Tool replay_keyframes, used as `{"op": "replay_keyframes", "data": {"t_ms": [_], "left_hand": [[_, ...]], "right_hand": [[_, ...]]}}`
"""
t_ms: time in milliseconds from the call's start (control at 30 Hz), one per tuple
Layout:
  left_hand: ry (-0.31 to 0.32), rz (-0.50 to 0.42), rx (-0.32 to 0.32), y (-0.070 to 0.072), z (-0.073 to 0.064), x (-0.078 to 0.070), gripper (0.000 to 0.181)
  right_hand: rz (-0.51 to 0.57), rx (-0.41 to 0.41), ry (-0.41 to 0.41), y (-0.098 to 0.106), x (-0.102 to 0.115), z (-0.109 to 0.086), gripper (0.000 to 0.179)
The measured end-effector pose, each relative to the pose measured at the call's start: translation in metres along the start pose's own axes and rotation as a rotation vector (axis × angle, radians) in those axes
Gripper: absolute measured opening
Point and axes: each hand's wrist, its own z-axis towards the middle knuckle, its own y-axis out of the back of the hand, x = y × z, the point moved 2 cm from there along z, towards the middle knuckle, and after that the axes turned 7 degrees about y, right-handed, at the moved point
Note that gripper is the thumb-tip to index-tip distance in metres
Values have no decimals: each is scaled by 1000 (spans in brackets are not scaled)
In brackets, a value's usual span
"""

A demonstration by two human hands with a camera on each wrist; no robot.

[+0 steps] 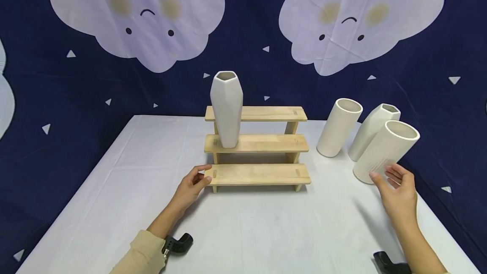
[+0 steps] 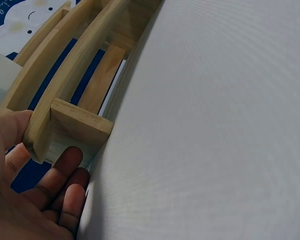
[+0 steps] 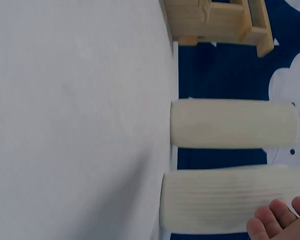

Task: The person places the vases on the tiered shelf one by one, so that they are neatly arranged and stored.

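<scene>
My left hand (image 1: 190, 187) pinches the left end of the lowest step of a three-tier wooden stand (image 1: 258, 174), thumb at the front edge and index finger at the back. In the left wrist view, the other fingers (image 2: 65, 172) curl loosely beside the stand's leg. A white faceted vase (image 1: 226, 109) stands upright on the middle step, at its left side. My right hand (image 1: 399, 193) is beside a ribbed white cylindrical vase (image 1: 382, 155), fingers relaxed and apart from one another. Whether the fingertips touch the vase cannot be told.
Behind the ribbed vase stand another white cylindrical vase (image 1: 337, 130) and a second faceted vase (image 1: 370, 134), close together near the table's right edge. A white cloth covers the table (image 1: 266, 231). A dark blue curtain with clouds (image 1: 251, 24) hangs behind.
</scene>
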Motion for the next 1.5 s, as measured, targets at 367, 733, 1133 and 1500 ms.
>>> {"op": "replay_keyframes", "data": {"t_ms": [367,733,1133,1500], "left_hand": [[0,-4,1,1,1,2,38],[4,-7,9,1,-7,-13,37],[0,-17,3,1,2,3,39],[-17,-8,8,0,1,2,39]], "right_hand": [[-12,-69,-150,4,-15,22,68],[-43,-54,-177,-1,-25,39,76],[-104,-13,-176,-13,-33,54,81],[-93,14,-188,-23,-38,58,83]]}}
